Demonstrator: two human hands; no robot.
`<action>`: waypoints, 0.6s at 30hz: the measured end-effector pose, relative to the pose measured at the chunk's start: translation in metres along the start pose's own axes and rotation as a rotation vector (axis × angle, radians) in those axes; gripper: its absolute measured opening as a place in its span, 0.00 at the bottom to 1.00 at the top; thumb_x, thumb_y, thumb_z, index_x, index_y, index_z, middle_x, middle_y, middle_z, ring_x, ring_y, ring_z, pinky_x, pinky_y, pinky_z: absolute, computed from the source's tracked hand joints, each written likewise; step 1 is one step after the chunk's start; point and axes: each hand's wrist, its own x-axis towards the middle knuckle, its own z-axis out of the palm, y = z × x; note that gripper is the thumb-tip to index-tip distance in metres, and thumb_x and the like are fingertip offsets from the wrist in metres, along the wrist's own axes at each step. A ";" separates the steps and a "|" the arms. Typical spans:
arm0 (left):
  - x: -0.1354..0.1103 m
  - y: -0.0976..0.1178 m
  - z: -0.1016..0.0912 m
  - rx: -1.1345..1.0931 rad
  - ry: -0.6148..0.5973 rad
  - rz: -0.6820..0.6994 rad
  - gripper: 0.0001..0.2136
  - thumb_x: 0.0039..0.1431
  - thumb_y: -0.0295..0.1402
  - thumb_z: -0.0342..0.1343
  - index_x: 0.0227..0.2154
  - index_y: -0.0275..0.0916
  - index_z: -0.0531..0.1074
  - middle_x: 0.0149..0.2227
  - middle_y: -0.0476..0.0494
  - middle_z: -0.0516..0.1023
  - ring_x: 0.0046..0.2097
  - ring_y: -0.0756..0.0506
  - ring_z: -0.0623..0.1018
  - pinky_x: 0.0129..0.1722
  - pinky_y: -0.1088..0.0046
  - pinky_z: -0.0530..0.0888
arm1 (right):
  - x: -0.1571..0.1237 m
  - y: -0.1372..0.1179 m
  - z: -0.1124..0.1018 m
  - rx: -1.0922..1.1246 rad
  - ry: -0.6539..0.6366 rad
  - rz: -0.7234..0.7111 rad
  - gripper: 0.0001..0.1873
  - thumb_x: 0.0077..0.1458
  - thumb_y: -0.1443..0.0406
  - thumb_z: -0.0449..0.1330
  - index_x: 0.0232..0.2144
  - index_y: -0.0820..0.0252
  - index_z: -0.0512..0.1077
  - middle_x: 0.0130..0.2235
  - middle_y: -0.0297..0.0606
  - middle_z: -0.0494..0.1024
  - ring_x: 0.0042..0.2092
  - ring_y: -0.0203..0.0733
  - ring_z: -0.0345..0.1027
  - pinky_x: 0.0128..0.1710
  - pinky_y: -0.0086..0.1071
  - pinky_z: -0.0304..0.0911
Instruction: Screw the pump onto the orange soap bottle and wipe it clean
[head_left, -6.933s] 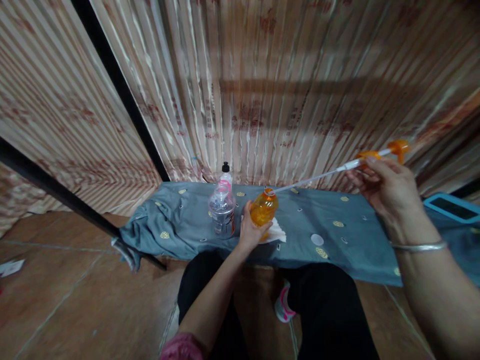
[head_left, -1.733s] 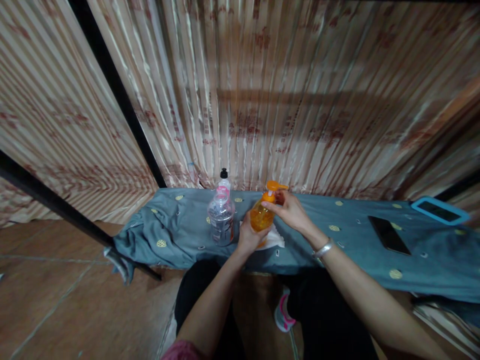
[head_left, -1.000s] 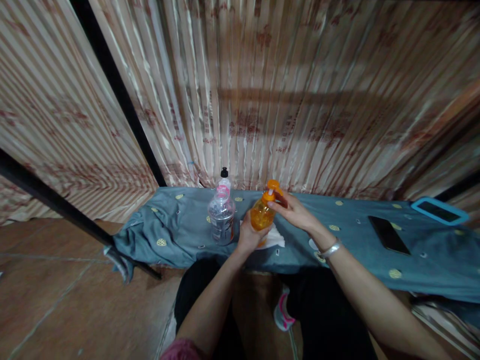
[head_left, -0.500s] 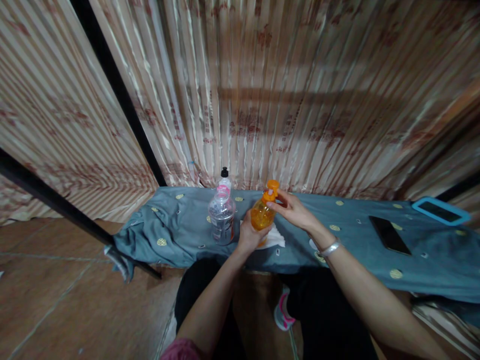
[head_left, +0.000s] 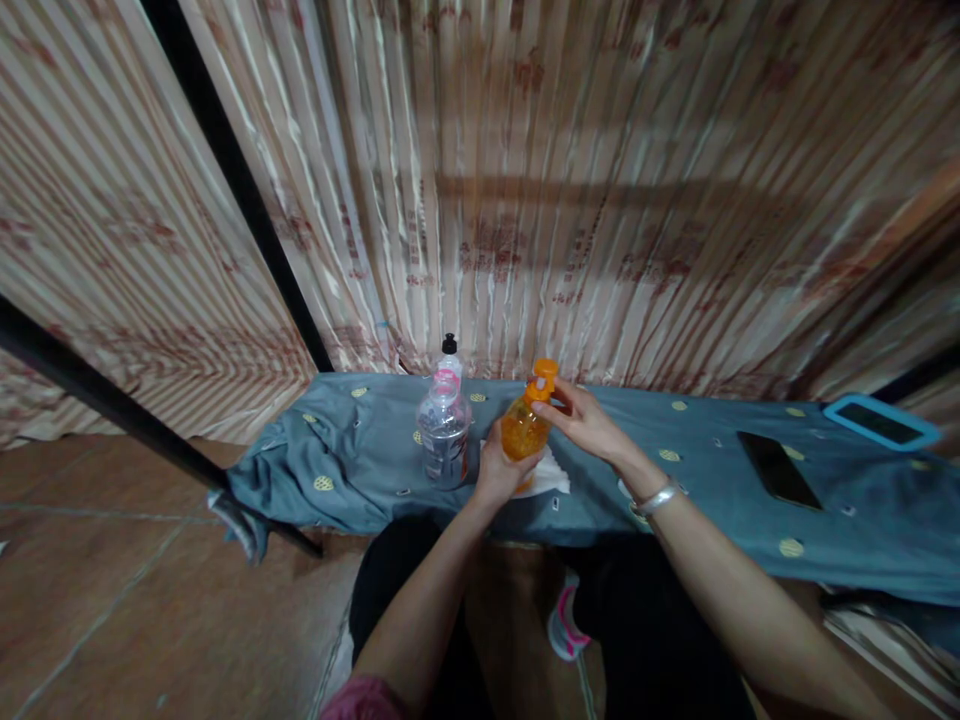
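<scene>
An orange pump bottle (head_left: 521, 432) stands on a white tissue (head_left: 553, 472) on a low bench covered with blue-grey cloth (head_left: 675, 470). My left hand (head_left: 499, 470) is wrapped round the bottle's lower body. My right hand (head_left: 585, 420) pinches the orange pump head (head_left: 543, 378) at the bottle's neck, fingers closed on it. A metal bangle sits on my right wrist. Just left of the orange bottle stands a clear plastic bottle (head_left: 444, 440) with a dark label.
A slim bottle with a black cap (head_left: 448, 362) stands behind the clear one. A black phone (head_left: 776, 468) and a blue-framed tablet (head_left: 879, 422) lie on the cloth at the right. A small white disc lies near my right wrist. Striped curtain hangs behind; tiled floor lies left.
The pump with its long tube, held out to the right before, now sits in the bottle's neck. Over the last second my right hand has kept turning the pump head slightly.
</scene>
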 end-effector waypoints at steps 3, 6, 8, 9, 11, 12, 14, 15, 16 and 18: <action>0.001 -0.001 0.000 0.026 0.012 -0.004 0.30 0.41 0.28 0.73 0.49 0.39 0.70 0.49 0.40 0.80 0.51 0.38 0.80 0.53 0.57 0.75 | 0.001 0.003 0.005 -0.044 0.079 0.040 0.19 0.58 0.54 0.67 0.44 0.61 0.72 0.44 0.39 0.79 0.47 0.46 0.74 0.50 0.48 0.69; 0.001 -0.003 0.000 0.027 0.016 0.000 0.29 0.41 0.28 0.73 0.49 0.39 0.70 0.49 0.40 0.80 0.50 0.38 0.80 0.53 0.58 0.75 | 0.000 0.003 0.008 -0.069 0.135 0.064 0.22 0.54 0.53 0.69 0.43 0.61 0.72 0.44 0.40 0.78 0.47 0.48 0.74 0.50 0.49 0.69; 0.000 -0.002 0.000 0.008 0.010 0.001 0.30 0.42 0.29 0.73 0.50 0.39 0.69 0.49 0.40 0.80 0.50 0.39 0.80 0.52 0.58 0.75 | -0.002 0.001 0.007 -0.046 0.104 0.039 0.24 0.55 0.53 0.69 0.48 0.61 0.72 0.47 0.41 0.78 0.49 0.48 0.74 0.50 0.49 0.69; 0.000 -0.002 0.000 -0.002 0.005 0.002 0.30 0.43 0.30 0.72 0.50 0.39 0.69 0.50 0.41 0.80 0.50 0.39 0.80 0.52 0.59 0.75 | -0.002 0.000 0.005 -0.029 0.075 0.020 0.25 0.56 0.53 0.68 0.50 0.60 0.71 0.50 0.42 0.77 0.50 0.48 0.73 0.51 0.48 0.69; -0.001 0.000 0.000 -0.014 -0.003 0.005 0.29 0.44 0.30 0.72 0.50 0.39 0.69 0.50 0.41 0.80 0.51 0.39 0.80 0.53 0.59 0.75 | -0.003 -0.002 0.001 -0.006 0.018 -0.014 0.24 0.59 0.54 0.66 0.52 0.59 0.71 0.52 0.42 0.77 0.52 0.48 0.73 0.52 0.48 0.69; -0.001 0.000 0.000 -0.014 -0.002 0.006 0.29 0.44 0.30 0.72 0.50 0.39 0.69 0.50 0.40 0.80 0.51 0.39 0.80 0.53 0.59 0.75 | -0.002 -0.002 -0.001 -0.002 -0.004 -0.024 0.22 0.60 0.54 0.65 0.51 0.59 0.71 0.51 0.42 0.78 0.51 0.47 0.73 0.53 0.48 0.68; -0.001 0.002 0.000 -0.010 0.002 0.009 0.29 0.43 0.30 0.72 0.49 0.39 0.69 0.50 0.40 0.80 0.51 0.39 0.80 0.53 0.59 0.75 | -0.001 -0.001 -0.002 -0.006 -0.022 -0.026 0.18 0.61 0.54 0.64 0.47 0.59 0.73 0.48 0.40 0.79 0.49 0.45 0.74 0.52 0.47 0.69; -0.001 0.002 0.000 -0.008 0.004 0.008 0.29 0.43 0.30 0.72 0.49 0.39 0.69 0.49 0.40 0.80 0.50 0.39 0.80 0.53 0.59 0.75 | 0.000 0.000 -0.002 -0.012 -0.014 -0.019 0.17 0.61 0.54 0.64 0.46 0.60 0.73 0.46 0.40 0.79 0.48 0.45 0.74 0.51 0.47 0.69; -0.001 0.003 0.000 -0.006 0.005 0.006 0.29 0.42 0.30 0.72 0.49 0.39 0.69 0.49 0.40 0.80 0.50 0.39 0.80 0.53 0.58 0.75 | 0.001 0.002 0.000 -0.021 0.008 -0.007 0.18 0.60 0.54 0.64 0.45 0.60 0.73 0.45 0.40 0.79 0.47 0.45 0.74 0.50 0.46 0.70; -0.001 0.003 0.000 0.000 0.009 -0.001 0.29 0.42 0.30 0.73 0.48 0.38 0.70 0.49 0.40 0.80 0.49 0.39 0.80 0.52 0.58 0.76 | 0.001 0.004 0.004 -0.045 0.070 0.021 0.20 0.57 0.53 0.66 0.45 0.61 0.72 0.44 0.40 0.79 0.47 0.46 0.74 0.49 0.47 0.70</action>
